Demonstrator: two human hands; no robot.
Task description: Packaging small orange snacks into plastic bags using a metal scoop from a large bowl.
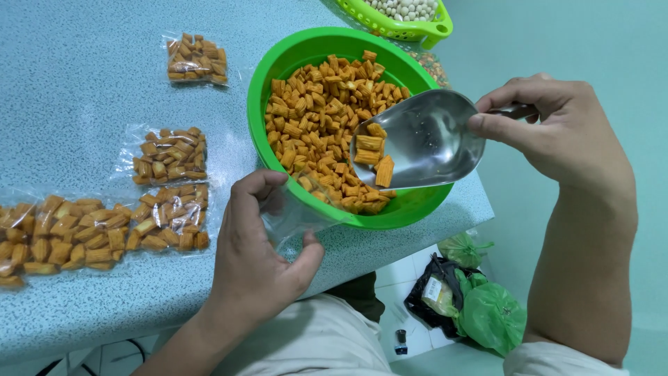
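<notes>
Head view. A metal scoop [417,143] is gripped by its handle in the right hand [557,132], fingers closed around the handle and thumb pressed on top. The scoop is held over the near side of a green bowl [278,63] and carries only a few orange snack pieces [372,150] near its lip. The bowl is seen to be well filled with the same ridged, pillow-shaped snacks [320,118].

A small clear plastic bag [292,216] is pinched between thumb and fingers of the left hand [261,251], just in front of the bowl's near rim, touching or almost touching it. The bag appears empty; whether its mouth is held open cannot be told with certainty.

On the speckled blue table [83,76], to the left of the bowl, filled bags [170,157] of the snacks are laid flat: one far bag [197,59] stands apart, two lie nearer, and more are grouped at the left edge of the frame. Whether these are sealed cannot be told.

Progress is judged as partial. Several portions are already bagged, while a large stock remains in the bowl, and the bag in hand is not yet filled.

Beyond the bowl, a second green basket [410,29] with pale round items is partly visible. Below the table edge, dark and green bags [480,306] lie on the floor.
</notes>
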